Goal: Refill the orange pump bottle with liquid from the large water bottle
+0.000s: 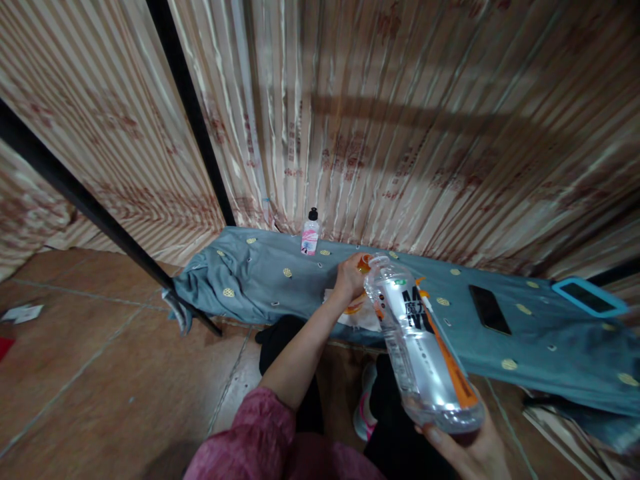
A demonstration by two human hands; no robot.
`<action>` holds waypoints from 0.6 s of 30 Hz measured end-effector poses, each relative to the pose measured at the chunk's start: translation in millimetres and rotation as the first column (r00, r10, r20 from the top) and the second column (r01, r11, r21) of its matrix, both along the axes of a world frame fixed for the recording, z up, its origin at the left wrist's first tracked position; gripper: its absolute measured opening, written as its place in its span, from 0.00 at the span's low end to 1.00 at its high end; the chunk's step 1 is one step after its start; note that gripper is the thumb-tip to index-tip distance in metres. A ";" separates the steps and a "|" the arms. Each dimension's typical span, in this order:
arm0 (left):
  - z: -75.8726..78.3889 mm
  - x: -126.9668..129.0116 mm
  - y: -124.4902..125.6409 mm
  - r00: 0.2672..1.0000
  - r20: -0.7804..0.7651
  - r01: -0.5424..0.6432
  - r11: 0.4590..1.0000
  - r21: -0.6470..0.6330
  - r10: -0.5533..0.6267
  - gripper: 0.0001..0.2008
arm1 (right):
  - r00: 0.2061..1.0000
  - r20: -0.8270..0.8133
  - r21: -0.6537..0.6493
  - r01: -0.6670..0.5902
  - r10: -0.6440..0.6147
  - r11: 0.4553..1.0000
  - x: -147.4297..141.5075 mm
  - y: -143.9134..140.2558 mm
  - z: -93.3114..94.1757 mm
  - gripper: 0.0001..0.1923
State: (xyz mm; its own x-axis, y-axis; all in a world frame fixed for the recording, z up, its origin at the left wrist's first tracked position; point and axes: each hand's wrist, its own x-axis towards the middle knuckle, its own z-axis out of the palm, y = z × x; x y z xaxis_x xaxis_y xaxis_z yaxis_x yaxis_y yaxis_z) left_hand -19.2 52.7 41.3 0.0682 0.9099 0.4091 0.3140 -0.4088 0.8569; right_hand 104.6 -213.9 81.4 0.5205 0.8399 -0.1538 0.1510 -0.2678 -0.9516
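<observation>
My right hand (473,447) grips the bottom end of a large clear plastic drink bottle (420,347) with a silver, black and orange label. The bottle lies tilted, its open-looking neck pointing up and left. At the neck, my left hand (351,277) has its fingers closed on a small orange piece (367,262) that looks like a bottle cap. Whether this piece touches the neck I cannot tell. Below my left hand a white tissue (365,319) lies on the cloth, with something orange on it, partly hidden by the wrist and bottle.
A patterned blue-grey cloth (260,287) covers the long, low surface. On it stand a small pink-labelled bottle (310,235) with a black top, a dark phone (489,309) and a blue-framed device (590,297). Black poles (100,200) rise at left before a striped curtain (350,133).
</observation>
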 end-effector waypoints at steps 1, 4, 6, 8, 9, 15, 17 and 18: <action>0.0 -0.1 -0.2 1.000 -0.001 -0.001 1.000 0.003 0.001 0.09 | 1.000 0.007 -0.005 0.000 0.000 1.000 0.2 -0.1 -0.1 0.51; 0.3 -0.5 -0.6 1.000 -0.002 -0.004 1.000 0.007 0.004 0.08 | 1.000 0.010 -0.014 0.005 -0.005 1.000 0.9 -0.5 -0.5 0.52; 0.7 -0.6 -0.8 1.000 0.004 0.002 1.000 0.002 -0.002 0.08 | 1.000 -0.011 -0.006 0.002 -0.002 1.000 1.0 -0.5 -0.8 0.53; 1.1 -0.5 -0.9 1.000 0.011 0.008 1.000 -0.003 -0.008 0.08 | 1.000 -0.023 -0.004 0.005 -0.005 1.000 1.5 -0.6 -2.3 0.52; 1.2 -0.4 -1.0 1.000 0.013 0.009 1.000 -0.004 -0.008 0.08 | 1.000 -0.021 -0.004 0.003 -0.003 1.000 2.2 -0.7 -3.8 0.52; 2.4 -0.3 -2.0 1.000 0.015 0.004 1.000 -0.010 -0.004 0.08 | 0.998 0.058 0.034 -0.035 0.033 0.999 15.3 -3.5 -23.8 0.47; 3.1 -0.6 -2.3 1.000 0.008 0.007 1.000 -0.005 -0.007 0.08 | 0.997 0.064 0.055 -0.050 0.047 0.997 19.8 -4.4 -30.8 0.46; 3.5 -0.8 -2.4 1.000 0.004 0.005 1.000 -0.005 -0.005 0.08 | 0.997 0.057 0.069 -0.059 0.056 0.996 21.2 -4.7 -33.4 0.46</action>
State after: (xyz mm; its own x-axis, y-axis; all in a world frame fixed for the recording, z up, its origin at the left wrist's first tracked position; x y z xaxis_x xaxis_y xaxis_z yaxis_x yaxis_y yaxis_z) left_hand -19.9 50.2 44.8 0.0712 0.9118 0.4044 0.3087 -0.4057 0.8603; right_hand 125.8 -218.6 48.0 0.4771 0.8764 -0.0658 0.2166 -0.1899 -0.9576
